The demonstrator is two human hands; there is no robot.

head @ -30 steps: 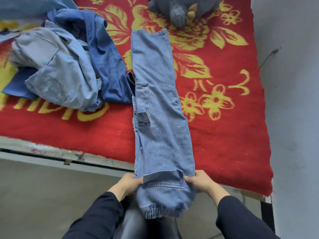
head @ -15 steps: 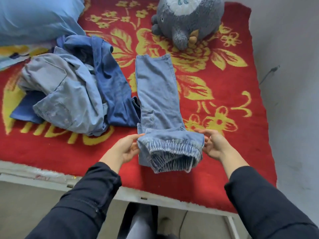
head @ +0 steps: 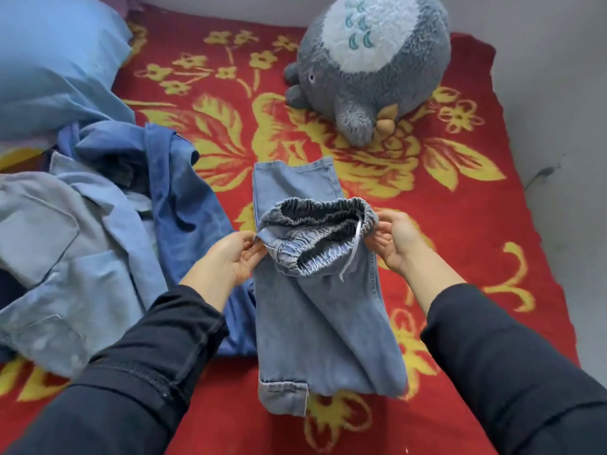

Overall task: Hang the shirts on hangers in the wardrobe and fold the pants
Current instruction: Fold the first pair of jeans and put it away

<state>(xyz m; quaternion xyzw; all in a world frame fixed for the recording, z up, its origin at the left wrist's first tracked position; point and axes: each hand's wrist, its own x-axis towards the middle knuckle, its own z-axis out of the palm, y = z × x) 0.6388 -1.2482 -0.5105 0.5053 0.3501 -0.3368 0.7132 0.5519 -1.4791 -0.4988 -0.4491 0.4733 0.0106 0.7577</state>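
Since the frame half a second earlier, the gathered elastic end of the jeans has been carried further up the bed, and the doubled fold now lies at the near edge.

Far left, a blue pillow lies at the head of the bed. Below it is a loose pile of shirts, not yet hung, its darker blue edge touching the left side of the jeans.

The left hand pinches the left rim of the elastic end. The jeans lie lengthwise at the centre of the red flowered blanket, lower layer flat, straight hem at the far end. The elastic end is raised off the lower layer and gapes open; a white cord hangs from it. The right hand pinches the right rim.

The hands are apart, each clamped on the jeans, which judging by the spread keeps the fabric taut and square for laying on the hem.

A grey plush toy sits beyond, apart from the hem.
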